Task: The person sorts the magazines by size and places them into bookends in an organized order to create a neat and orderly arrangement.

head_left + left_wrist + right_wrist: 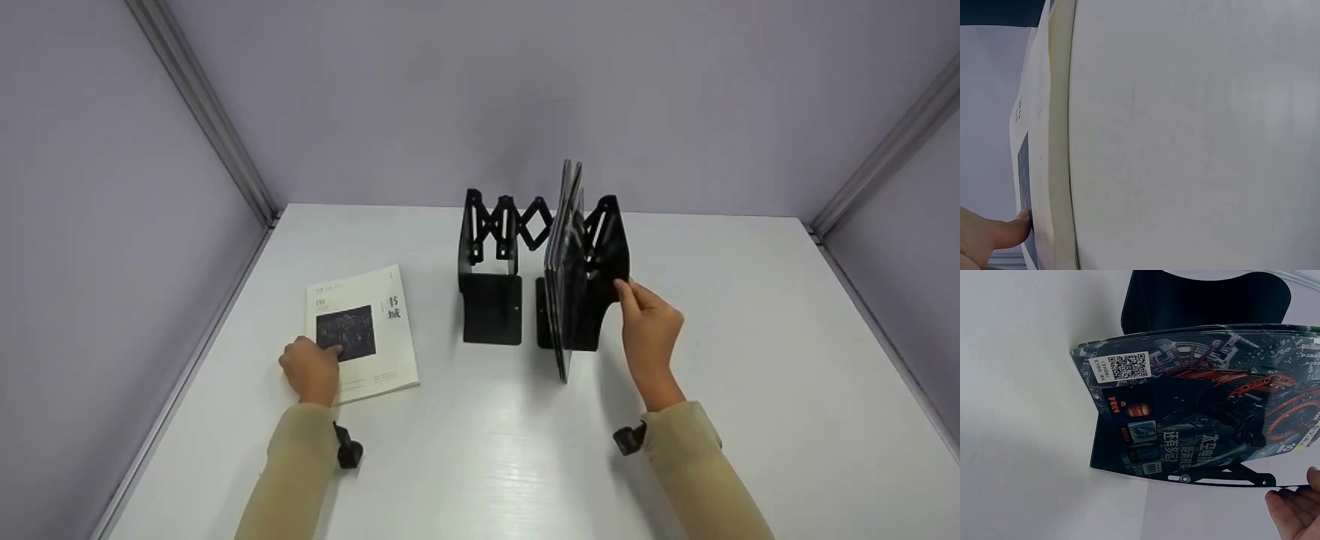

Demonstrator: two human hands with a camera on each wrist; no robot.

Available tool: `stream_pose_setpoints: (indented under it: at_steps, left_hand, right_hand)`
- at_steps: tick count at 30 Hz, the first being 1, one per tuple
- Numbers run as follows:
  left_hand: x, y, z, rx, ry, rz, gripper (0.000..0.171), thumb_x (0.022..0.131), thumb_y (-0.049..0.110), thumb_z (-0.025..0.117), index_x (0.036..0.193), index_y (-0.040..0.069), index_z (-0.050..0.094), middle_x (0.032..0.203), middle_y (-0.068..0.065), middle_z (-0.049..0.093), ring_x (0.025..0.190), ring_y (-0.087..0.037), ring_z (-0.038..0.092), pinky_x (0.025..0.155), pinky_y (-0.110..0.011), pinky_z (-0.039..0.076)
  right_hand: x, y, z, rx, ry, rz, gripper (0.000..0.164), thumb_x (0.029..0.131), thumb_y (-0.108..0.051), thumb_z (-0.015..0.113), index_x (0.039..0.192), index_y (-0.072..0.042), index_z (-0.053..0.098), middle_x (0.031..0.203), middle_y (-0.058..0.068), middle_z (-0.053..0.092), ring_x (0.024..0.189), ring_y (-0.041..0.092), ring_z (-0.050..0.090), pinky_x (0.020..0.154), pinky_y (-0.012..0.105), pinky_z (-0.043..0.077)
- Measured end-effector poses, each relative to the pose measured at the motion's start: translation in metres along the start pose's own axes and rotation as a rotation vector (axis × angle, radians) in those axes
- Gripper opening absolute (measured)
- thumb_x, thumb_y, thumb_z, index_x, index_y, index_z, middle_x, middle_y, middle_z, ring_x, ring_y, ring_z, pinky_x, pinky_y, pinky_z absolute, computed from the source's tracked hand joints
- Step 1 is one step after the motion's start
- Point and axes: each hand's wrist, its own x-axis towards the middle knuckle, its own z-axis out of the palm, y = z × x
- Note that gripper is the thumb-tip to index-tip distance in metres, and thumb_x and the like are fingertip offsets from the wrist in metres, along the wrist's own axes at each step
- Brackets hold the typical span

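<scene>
On the left lies a cream-covered book (379, 330) with a dark square picture. My left hand (311, 367) grips its near left edge, thumb on the cover; the other fingers are mostly hidden. In the left wrist view the thumb (1010, 232) presses on the book's cover (1041, 146). A black expandable bookend (491, 307) stands mid-table, its two end plates joined by a lattice. My right hand (651, 322) pinches the right plate's edge. Thin magazines (564, 277) stand upright against that plate's inner side; the right wrist view shows a dark, orange-marked magazine cover (1196, 399).
Everything stands on a white table (480, 450). A pale wall (525, 97) rises behind it, with side panels and metal posts at left and right. Between the bookend's left plate and the magazines there is a gap.
</scene>
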Motion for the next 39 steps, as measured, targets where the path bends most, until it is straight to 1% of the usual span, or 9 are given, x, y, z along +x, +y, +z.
stream_pose_setpoints:
  at_steps: [3, 8, 10, 16, 19, 25, 32, 35, 39]
  left_hand:
    - [0.001, -0.001, -0.001, -0.034, -0.011, -0.021, 0.051, 0.092, 0.012, 0.07, 0.123, -0.023, 0.052, 0.123, -0.038, 0.054, 0.12, -0.05, 0.047, 0.106, -0.055, 0.04]
    - [0.003, -0.005, -0.006, -0.087, -0.022, -0.052, 0.048, 0.09, 0.01, 0.071, 0.121, -0.023, 0.054, 0.122, -0.039, 0.056, 0.12, -0.051, 0.049, 0.106, -0.056, 0.039]
    - [0.004, -0.006, -0.008, -0.097, -0.045, -0.065, 0.048, 0.09, 0.009, 0.071, 0.12, -0.023, 0.055, 0.122, -0.039, 0.057, 0.12, -0.052, 0.05, 0.106, -0.056, 0.039]
    - [0.006, -0.007, -0.015, -0.223, -0.152, -0.139, 0.055, 0.091, 0.007, 0.069, 0.131, -0.023, 0.047, 0.135, -0.039, 0.051, 0.13, -0.05, 0.048, 0.112, -0.054, 0.039]
    - [0.006, -0.006, -0.018, -0.295, -0.194, -0.195, 0.054, 0.092, 0.008, 0.066, 0.135, -0.019, 0.046, 0.136, -0.036, 0.053, 0.129, -0.046, 0.051, 0.112, -0.051, 0.04]
    - [0.005, -0.007, -0.022, -0.396, -0.269, -0.286, 0.053, 0.095, 0.012, 0.064, 0.139, -0.013, 0.047, 0.139, -0.03, 0.053, 0.131, -0.04, 0.05, 0.115, -0.047, 0.038]
    - [0.01, -0.009, -0.025, -0.499, -0.309, -0.358, 0.063, 0.095, 0.009, 0.063, 0.146, -0.014, 0.034, 0.152, -0.029, 0.04, 0.144, -0.041, 0.037, 0.121, -0.043, 0.032]
    - [0.012, -0.011, -0.026, -0.545, -0.346, -0.411, 0.07, 0.096, 0.009, 0.062, 0.151, -0.013, 0.024, 0.158, -0.026, 0.031, 0.149, -0.037, 0.03, 0.123, -0.04, 0.028]
    - [0.012, -0.013, -0.029, -0.654, -0.449, -0.444, 0.068, 0.098, 0.008, 0.058, 0.152, -0.011, 0.022, 0.16, -0.022, 0.032, 0.148, -0.03, 0.035, 0.119, -0.034, 0.035]
  right_hand:
    - [-0.001, 0.001, 0.0, -0.011, -0.002, 0.001, 0.014, 0.09, -0.007, 0.072, 0.095, 0.005, 0.078, 0.088, 0.02, 0.076, 0.078, -0.02, 0.059, 0.07, 0.001, 0.045]
    - [-0.001, 0.001, 0.002, -0.039, -0.003, -0.001, 0.014, 0.09, -0.008, 0.073, 0.095, 0.004, 0.078, 0.088, 0.019, 0.076, 0.08, 0.013, 0.073, 0.07, 0.0, 0.045]
    - [-0.001, 0.0, 0.002, -0.037, -0.005, 0.001, 0.014, 0.091, -0.008, 0.073, 0.095, 0.004, 0.078, 0.088, 0.019, 0.076, 0.08, 0.019, 0.073, 0.069, 0.001, 0.045]
    - [-0.002, -0.001, 0.003, -0.007, -0.024, 0.016, 0.015, 0.092, -0.009, 0.071, 0.097, 0.004, 0.077, 0.088, 0.02, 0.076, 0.077, -0.017, 0.062, 0.069, 0.001, 0.046]
    - [-0.002, 0.0, 0.003, -0.007, -0.033, 0.005, 0.016, 0.093, -0.009, 0.07, 0.097, 0.005, 0.077, 0.087, 0.02, 0.076, 0.076, -0.025, 0.056, 0.069, 0.001, 0.046]
    - [-0.001, 0.0, 0.003, -0.031, -0.029, -0.005, 0.016, 0.093, -0.01, 0.07, 0.096, 0.003, 0.078, 0.085, 0.018, 0.077, 0.075, -0.024, 0.056, 0.068, 0.001, 0.045]
    - [-0.001, -0.001, 0.001, -0.047, -0.02, 0.001, 0.015, 0.092, -0.011, 0.072, 0.097, 0.002, 0.078, 0.087, 0.017, 0.077, 0.079, 0.014, 0.073, 0.069, 0.001, 0.045]
    - [-0.001, -0.001, 0.001, -0.041, -0.017, -0.002, 0.014, 0.092, -0.01, 0.072, 0.096, 0.002, 0.078, 0.087, 0.018, 0.076, 0.077, 0.003, 0.07, 0.069, 0.001, 0.045]
    - [0.0, 0.0, 0.002, -0.038, -0.014, -0.013, 0.014, 0.092, -0.009, 0.072, 0.095, 0.002, 0.078, 0.085, 0.018, 0.077, 0.075, -0.02, 0.057, 0.068, 0.001, 0.044]
